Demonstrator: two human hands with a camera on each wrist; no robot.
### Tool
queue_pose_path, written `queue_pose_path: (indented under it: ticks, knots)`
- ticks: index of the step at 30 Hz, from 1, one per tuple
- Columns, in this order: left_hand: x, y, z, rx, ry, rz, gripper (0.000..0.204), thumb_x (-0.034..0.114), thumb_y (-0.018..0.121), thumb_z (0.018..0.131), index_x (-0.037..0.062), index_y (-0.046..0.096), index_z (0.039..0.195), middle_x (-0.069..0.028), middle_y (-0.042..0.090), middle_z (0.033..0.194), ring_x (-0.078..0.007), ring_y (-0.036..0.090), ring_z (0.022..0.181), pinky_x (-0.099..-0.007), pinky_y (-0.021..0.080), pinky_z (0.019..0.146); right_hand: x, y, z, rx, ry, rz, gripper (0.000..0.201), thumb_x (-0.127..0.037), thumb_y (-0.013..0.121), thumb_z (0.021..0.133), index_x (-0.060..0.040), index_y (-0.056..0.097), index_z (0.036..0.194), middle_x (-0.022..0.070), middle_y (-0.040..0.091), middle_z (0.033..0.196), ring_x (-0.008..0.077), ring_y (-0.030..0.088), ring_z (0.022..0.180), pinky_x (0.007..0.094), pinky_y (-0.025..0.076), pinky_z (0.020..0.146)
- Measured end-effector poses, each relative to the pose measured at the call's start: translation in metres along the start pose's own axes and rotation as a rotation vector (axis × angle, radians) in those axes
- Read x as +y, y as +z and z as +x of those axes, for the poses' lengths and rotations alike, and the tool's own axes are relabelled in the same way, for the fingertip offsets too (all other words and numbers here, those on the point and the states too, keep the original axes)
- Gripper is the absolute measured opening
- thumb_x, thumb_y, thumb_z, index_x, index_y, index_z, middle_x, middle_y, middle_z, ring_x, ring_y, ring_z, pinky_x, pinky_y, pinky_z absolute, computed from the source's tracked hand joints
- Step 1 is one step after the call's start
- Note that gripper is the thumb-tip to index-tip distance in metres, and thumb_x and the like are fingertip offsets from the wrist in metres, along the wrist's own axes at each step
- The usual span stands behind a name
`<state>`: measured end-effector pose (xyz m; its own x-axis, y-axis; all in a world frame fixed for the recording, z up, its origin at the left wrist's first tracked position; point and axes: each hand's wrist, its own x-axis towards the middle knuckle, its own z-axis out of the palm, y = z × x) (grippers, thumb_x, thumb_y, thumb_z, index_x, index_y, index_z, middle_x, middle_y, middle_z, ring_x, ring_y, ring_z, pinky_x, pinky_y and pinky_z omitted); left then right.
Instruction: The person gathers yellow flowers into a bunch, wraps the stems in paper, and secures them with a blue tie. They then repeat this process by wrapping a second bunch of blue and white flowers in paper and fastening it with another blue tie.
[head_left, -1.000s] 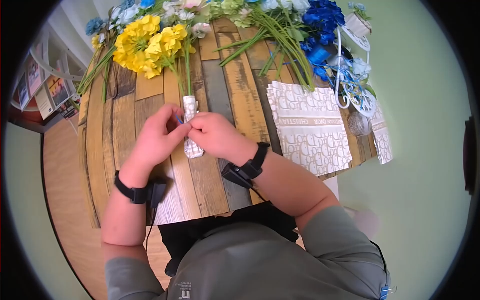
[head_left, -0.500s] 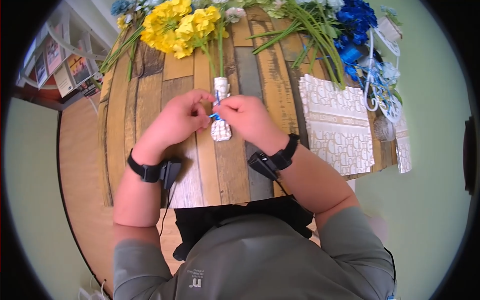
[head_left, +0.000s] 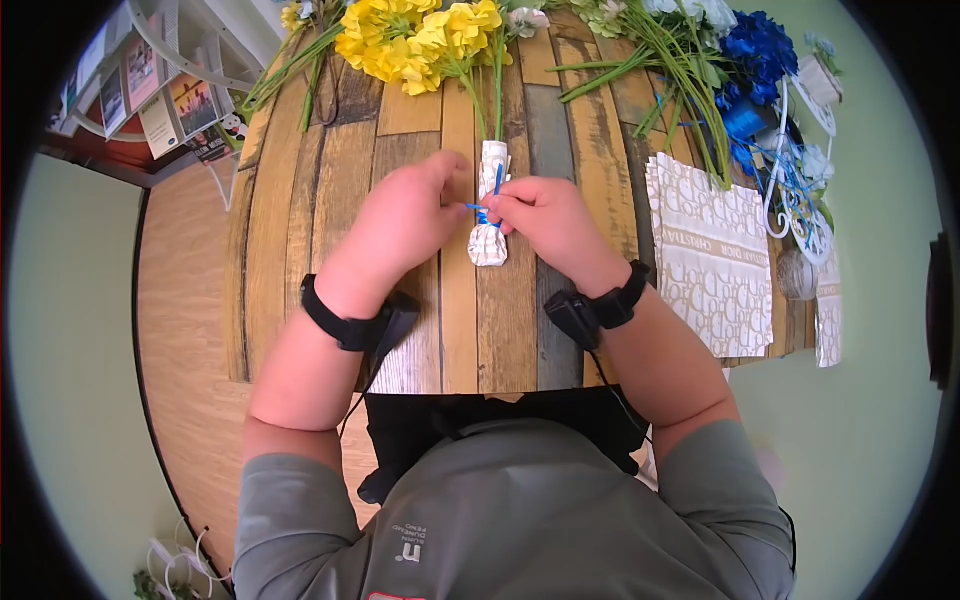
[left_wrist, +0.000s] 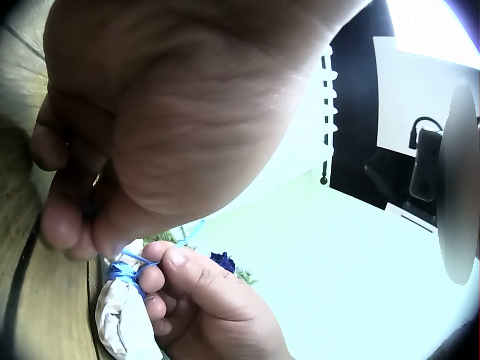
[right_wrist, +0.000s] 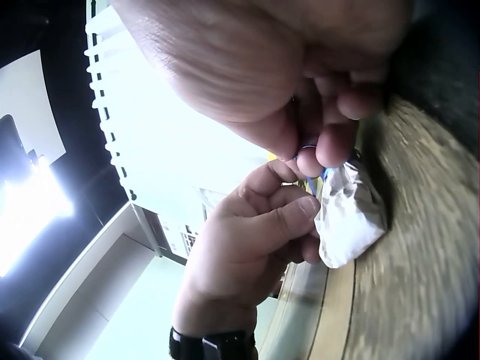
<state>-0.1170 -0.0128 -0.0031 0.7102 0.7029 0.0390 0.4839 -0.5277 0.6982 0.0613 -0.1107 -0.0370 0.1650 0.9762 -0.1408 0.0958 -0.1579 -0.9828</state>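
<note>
A patterned paper wrap (head_left: 488, 247) lies on the table around the lower stems of yellow flowers (head_left: 420, 42). Blue ribbon (left_wrist: 124, 273) circles the wrap's narrow part. The left hand (head_left: 408, 220) is left of the wrap, pinching one ribbon end between thumb and finger. From the other side, the right hand (head_left: 556, 225) pinches the ribbon close against the wrap, and a loose blue end sticks up past its fingertips. In the right wrist view the crumpled wrap end (right_wrist: 351, 217) shows beside both hands' fingers.
Patterned paper sheets (head_left: 712, 262) lie to the right. Green stems (head_left: 690, 100), blue flowers (head_left: 760, 55), a white metal stand (head_left: 783, 190) and a ball of twine (head_left: 797, 274) are at the back right. A rack of booklets (head_left: 160, 125) stands beyond the table's left side.
The head view has shifted, so the table scene appears farther right and higher. The hands have moved from close together over the wrap to slightly apart, with the blue ribbon now showing between them.
</note>
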Motion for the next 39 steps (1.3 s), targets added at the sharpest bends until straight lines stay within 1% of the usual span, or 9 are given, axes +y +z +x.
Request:
queue_pose_path:
  ticks: [3,4,6,15,25,27,31,33,39]
  knots:
    - [0.015,0.0,-0.004,0.362,0.327,0.141,0.025,0.004,0.07,0.081,0.0032,0.066,0.106,-0.0177,0.068,0.09,-0.038,0.066,0.092,-0.0432,0.053,0.079,-0.002,-0.001,0.0,-0.002,-0.002,-0.035,0.02,-0.015,0.067,0.095,0.0041,0.072,0.091,0.0033,0.069,0.082,0.0085,0.06,0.073,0.024,0.049,0.069]
    - [0.015,0.004,-0.005,0.359,0.324,0.138,0.025,0.004,0.07,0.081,0.0032,0.066,0.106,-0.0177,0.068,0.09,-0.038,0.066,0.092,-0.0432,0.053,0.079,0.0,-0.001,0.0,-0.003,0.003,-0.034,0.02,-0.015,0.067,0.095,0.0041,0.072,0.091,0.0033,0.069,0.082,0.0085,0.06,0.073,0.024,0.049,0.069]
    - [0.013,0.012,-0.008,0.051,0.167,-0.083,0.032,0.0,0.072,0.082,0.0012,0.065,0.113,-0.0081,0.066,0.09,-0.0158,0.064,0.074,-0.0296,0.053,0.069,0.003,-0.003,0.002,-0.017,-0.019,-0.002,0.019,-0.014,0.067,0.095,0.0039,0.071,0.092,0.003,0.069,0.082,0.0086,0.061,0.074,0.0237,0.049,0.069]
    - [-0.009,0.027,0.005,-0.141,-0.126,-0.383,0.013,-0.001,0.068,0.091,-0.0042,0.066,0.104,-0.0068,0.069,0.085,-0.0096,0.063,0.071,-0.0269,0.054,0.067,-0.001,-0.004,0.0,-0.012,-0.028,-0.018,0.016,-0.009,0.064,0.095,0.004,0.07,0.091,0.0038,0.069,0.083,0.0081,0.061,0.075,0.0232,0.048,0.07]
    - [-0.007,0.015,0.008,-0.217,-0.138,-0.321,0.009,0.006,0.068,0.093,-0.0021,0.071,0.096,-0.0033,0.067,0.074,-0.0086,0.061,0.066,-0.0258,0.05,0.062,-0.001,-0.003,0.001,-0.004,0.006,0.041,0.016,-0.009,0.063,0.096,0.0051,0.071,0.093,0.0055,0.071,0.085,0.0091,0.063,0.075,0.0232,0.05,0.071]
    - [-0.009,0.018,0.009,-0.181,-0.137,-0.345,0.009,0.006,0.069,0.088,-0.0021,0.072,0.091,-0.01,0.069,0.071,-0.0159,0.064,0.061,-0.031,0.052,0.06,-0.003,-0.004,0.001,-0.014,0.012,0.031,0.014,-0.007,0.063,0.096,0.0049,0.07,0.096,0.0061,0.071,0.087,0.0096,0.063,0.077,0.0234,0.051,0.072]
    - [-0.009,0.02,0.009,-0.147,-0.153,-0.337,0.01,0.007,0.071,0.087,-0.0023,0.073,0.091,-0.01,0.069,0.07,-0.0162,0.065,0.06,-0.0311,0.052,0.06,0.01,-0.005,0.005,-0.025,0.016,0.12,0.012,-0.003,0.063,0.094,0.0039,0.065,0.104,0.0069,0.07,0.09,0.0104,0.064,0.078,0.0234,0.051,0.073]
    - [-0.012,0.02,0.01,-0.184,-0.161,-0.299,0.011,0.007,0.07,0.091,-0.0027,0.073,0.097,-0.0036,0.068,0.074,-0.0087,0.061,0.065,-0.0256,0.05,0.061,0.015,-0.004,0.007,-0.023,-0.054,0.237,0.021,0.0,0.065,0.089,0.0032,0.056,0.108,0.0063,0.068,0.085,0.0094,0.063,0.076,0.0233,0.051,0.069]
    - [-0.015,0.024,0.011,-0.178,-0.177,-0.381,0.011,0.006,0.07,0.091,-0.003,0.073,0.096,-0.0027,0.067,0.073,-0.0086,0.06,0.064,-0.0252,0.05,0.061,0.007,-0.006,0.005,-0.007,-0.03,0.151,0.031,0.003,0.067,0.087,-0.0001,0.047,0.11,0.0066,0.067,0.085,0.0091,0.063,0.078,0.0247,0.051,0.07]
